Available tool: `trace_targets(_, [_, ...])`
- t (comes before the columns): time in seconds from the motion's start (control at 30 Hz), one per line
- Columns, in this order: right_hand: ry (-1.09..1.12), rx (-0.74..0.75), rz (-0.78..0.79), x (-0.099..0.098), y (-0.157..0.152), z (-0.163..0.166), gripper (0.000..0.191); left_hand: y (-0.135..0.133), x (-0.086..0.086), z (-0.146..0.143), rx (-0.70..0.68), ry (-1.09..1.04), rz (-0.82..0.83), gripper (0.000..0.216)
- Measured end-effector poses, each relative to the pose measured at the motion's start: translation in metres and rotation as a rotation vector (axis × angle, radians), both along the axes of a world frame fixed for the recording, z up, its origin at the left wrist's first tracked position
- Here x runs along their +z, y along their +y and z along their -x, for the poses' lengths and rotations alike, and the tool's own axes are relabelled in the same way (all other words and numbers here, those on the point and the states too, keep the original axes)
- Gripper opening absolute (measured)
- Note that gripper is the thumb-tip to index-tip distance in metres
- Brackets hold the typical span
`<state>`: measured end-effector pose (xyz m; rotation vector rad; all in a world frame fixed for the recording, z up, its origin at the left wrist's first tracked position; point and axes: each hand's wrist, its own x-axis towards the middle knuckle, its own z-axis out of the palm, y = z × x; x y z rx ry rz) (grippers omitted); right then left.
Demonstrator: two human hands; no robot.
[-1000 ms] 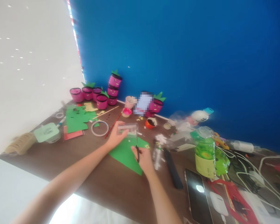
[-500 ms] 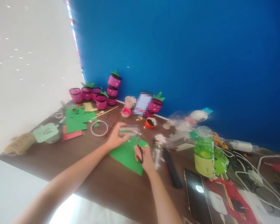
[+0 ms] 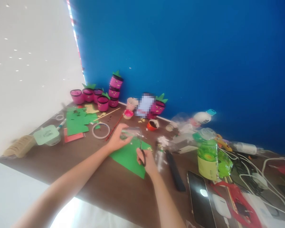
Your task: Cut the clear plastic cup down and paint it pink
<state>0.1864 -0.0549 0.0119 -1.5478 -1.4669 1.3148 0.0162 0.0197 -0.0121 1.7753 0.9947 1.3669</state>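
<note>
While your left hand [image 3: 117,140] pinches a clear piece [image 3: 132,132] between thumb and fingers, your right hand [image 3: 147,161] is closed through the black loops of the scissors [image 3: 141,151]. The blades point up and away from you, with the tips at the right edge of the clear piece. Whether the blades are parted cannot be told, as the frame is blurred there.

The clear piece is held just above the table [image 3: 104,186], over the far corner of the green sheet [image 3: 127,156]. Its exact form cannot be made out. The green sheet lies flat on the table under both hands, one corner pointing toward you.

Left of your left hand, a tape ring [image 3: 101,130] lies flat on the table, and a red brush [image 3: 114,127] lies between ring and hand. Beyond the ring are green scraps [image 3: 77,122] and a row of pink cups [image 3: 97,95] against the blue wall [image 3: 180,57], some of them stacked.

Right of your right hand lies a black bar [image 3: 175,172], then a phone [image 3: 200,196] face up, with a green bottle [image 3: 207,155] upright behind it. White cables [image 3: 263,180] cross the right end of the table.
</note>
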Motion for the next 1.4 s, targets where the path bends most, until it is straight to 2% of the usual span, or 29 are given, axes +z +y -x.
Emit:
trace_targets(0.4, [-0.056,-0.069,0.008,0.001,0.0,0.002,0.056,0.003,0.0,0.002,0.028,0.013,-0.056,0.042])
trace_targets(0.6, [-0.032,-0.041,0.006,0.002,0.0,0.004,0.056,0.0,0.001,0.0,0.023,0.006,-0.054,0.043])
trace_targets(0.77, [-0.11,-0.024,-0.039,-0.005,-0.001,-0.001,0.054,-0.002,0.003,0.0,0.007,0.039,-0.108,0.044])
trace_targets(0.93, [-0.196,-0.077,-0.083,-0.014,-0.002,-0.004,0.051,-0.004,0.005,-0.001,-0.017,0.014,-0.061,0.042])
trace_targets(1.4, [-0.103,-0.067,-0.027,-0.007,0.001,-0.005,0.052,-0.002,0.005,0.0,-0.015,-0.025,-0.032,0.042])
